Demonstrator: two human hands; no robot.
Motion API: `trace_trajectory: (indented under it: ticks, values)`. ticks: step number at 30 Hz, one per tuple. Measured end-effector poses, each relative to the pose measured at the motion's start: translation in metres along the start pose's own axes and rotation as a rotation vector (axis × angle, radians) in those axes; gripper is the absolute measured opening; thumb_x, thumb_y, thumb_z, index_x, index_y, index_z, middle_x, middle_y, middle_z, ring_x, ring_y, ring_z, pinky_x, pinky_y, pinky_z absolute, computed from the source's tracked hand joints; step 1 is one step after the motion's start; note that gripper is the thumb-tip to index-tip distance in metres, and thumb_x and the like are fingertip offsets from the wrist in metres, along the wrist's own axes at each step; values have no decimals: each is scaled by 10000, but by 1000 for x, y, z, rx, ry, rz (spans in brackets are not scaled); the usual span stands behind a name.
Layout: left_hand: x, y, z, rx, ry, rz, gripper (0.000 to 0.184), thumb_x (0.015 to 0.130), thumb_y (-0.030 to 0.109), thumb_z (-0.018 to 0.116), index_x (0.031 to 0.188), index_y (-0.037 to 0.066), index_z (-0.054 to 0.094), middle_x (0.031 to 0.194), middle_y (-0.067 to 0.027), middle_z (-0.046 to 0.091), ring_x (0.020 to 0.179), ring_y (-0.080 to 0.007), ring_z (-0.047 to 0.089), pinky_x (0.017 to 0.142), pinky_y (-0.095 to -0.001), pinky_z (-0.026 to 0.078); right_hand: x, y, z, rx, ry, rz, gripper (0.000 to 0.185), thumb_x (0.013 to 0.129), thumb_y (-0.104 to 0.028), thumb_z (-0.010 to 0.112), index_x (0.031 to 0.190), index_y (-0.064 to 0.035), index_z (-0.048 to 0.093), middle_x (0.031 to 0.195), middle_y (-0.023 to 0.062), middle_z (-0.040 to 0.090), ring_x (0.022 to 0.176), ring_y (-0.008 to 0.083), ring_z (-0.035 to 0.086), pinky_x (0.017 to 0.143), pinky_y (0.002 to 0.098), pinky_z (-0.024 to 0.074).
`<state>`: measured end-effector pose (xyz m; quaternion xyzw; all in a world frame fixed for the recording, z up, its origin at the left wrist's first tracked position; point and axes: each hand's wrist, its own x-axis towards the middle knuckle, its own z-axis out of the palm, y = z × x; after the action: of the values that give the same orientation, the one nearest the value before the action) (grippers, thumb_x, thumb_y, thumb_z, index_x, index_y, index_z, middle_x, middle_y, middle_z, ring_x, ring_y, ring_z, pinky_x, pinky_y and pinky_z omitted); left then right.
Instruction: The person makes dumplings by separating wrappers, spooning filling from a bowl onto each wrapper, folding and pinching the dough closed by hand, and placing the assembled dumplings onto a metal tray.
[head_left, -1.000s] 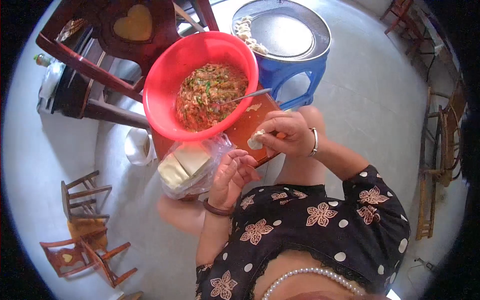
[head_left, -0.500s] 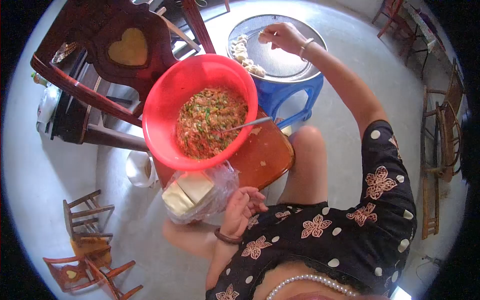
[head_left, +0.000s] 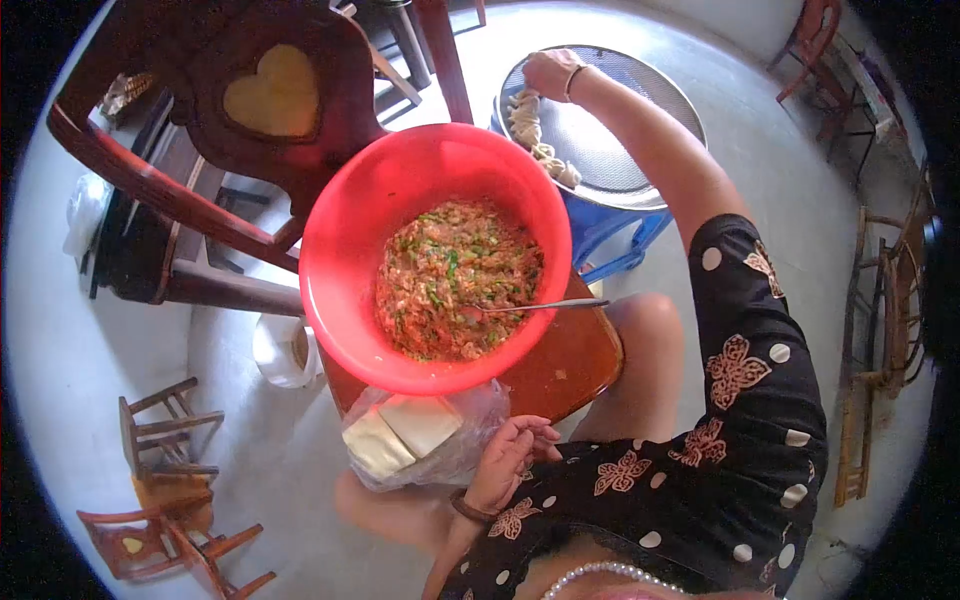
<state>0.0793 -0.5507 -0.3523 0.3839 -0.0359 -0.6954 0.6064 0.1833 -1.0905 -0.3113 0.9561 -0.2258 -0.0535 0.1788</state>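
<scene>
My right hand (head_left: 553, 74) is at the far left part of the sieve's rim, its fingers bent down at the end of a row of folded dumplings (head_left: 527, 125); whatever it holds is hidden. The round mesh sieve (head_left: 640, 140) rests on a blue stool (head_left: 600, 225). My left hand (head_left: 512, 455) hovers near my lap with loosely curled, parted fingers and nothing in it. Beside it, stacked wrappers (head_left: 400, 436) lie in a clear plastic bag (head_left: 478, 415). A red basin (head_left: 345, 200) holds minced filling (head_left: 455, 270) with a metal spoon (head_left: 550, 305) in it.
The basin stands on the wooden chair seat (head_left: 570, 365), whose carved back (head_left: 190, 110) rises at upper left. A white bucket (head_left: 280, 350) is on the floor. Small wooden chairs (head_left: 165, 430) stand at lower left, and bamboo chairs (head_left: 885, 290) line the right side.
My right hand has moved from near my left hand up to the sieve, carrying a small dumpling, then leftward to the row. My left hand stays low. The view has shifted.
</scene>
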Motion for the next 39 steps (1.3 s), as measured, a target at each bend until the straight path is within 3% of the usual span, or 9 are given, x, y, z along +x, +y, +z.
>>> trace_trajectory:
  ticks: [8,10,11,12,13,26,32,33,39]
  values:
    - [2,-2,1,-2,-6,-4,303,1014,223,425,1242,26,463,1137,-130,581,994,-231,606,905,-367,482,16,24,35,18,79,-159,179,876,-220,594,935,-111,724,999,45,696,924,215,671,711,350,570]
    - [-3,-2,7,15,-88,32,298,1018,211,415,1241,20,462,1125,-127,579,990,-219,603,895,-358,483,26,58,98,574,590,-556,151,875,-157,624,981,-50,637,899,78,654,883,193,635,794,351,534]
    - [-3,-3,6,20,-90,42,298,1020,211,414,1238,14,464,1109,-123,577,979,-210,602,885,-343,483,38,70,115,938,270,-235,167,890,-190,607,980,-56,651,897,96,651,863,222,638,788,354,525]
    - [-3,-4,4,4,-67,54,298,1020,211,414,1238,14,464,1109,-123,577,979,-210,602,885,-343,483,19,58,77,359,296,-195,200,896,-234,590,970,-66,666,924,121,651,862,266,633,787,370,511]
    - [-3,-5,3,29,-77,49,299,1020,215,415,1236,15,465,1107,-122,574,975,-206,603,882,-335,484,-7,34,35,539,170,-10,212,898,-250,572,936,-68,674,934,132,641,889,296,619,789,384,500]
    - [-9,-6,2,97,-94,80,268,1015,221,440,1205,38,486,1063,-76,577,906,-144,597,844,-298,499,-9,37,29,371,244,134,312,915,-329,524,1005,-73,678,1023,124,679,939,314,634,833,410,493]
    - [-12,-10,-5,150,-61,143,265,1016,228,441,1189,35,496,1053,-72,583,886,-137,603,818,-291,511,-38,43,22,649,609,-15,321,920,-361,596,1168,-167,657,995,20,670,795,134,635,734,298,517]
    - [-11,-13,-8,152,-60,169,265,1016,231,442,1183,35,499,1046,-71,586,879,-136,606,812,-291,513,-59,16,-20,716,554,205,301,916,-334,620,1174,-186,660,988,-2,667,698,78,580,669,243,502]
    - [4,-37,-20,144,-1,200,267,1016,254,444,1161,40,513,1013,-72,598,855,-144,617,798,-286,518,-207,-134,-145,933,663,-579,278,756,-163,762,1022,-115,696,935,50,662,813,190,647,655,317,540]
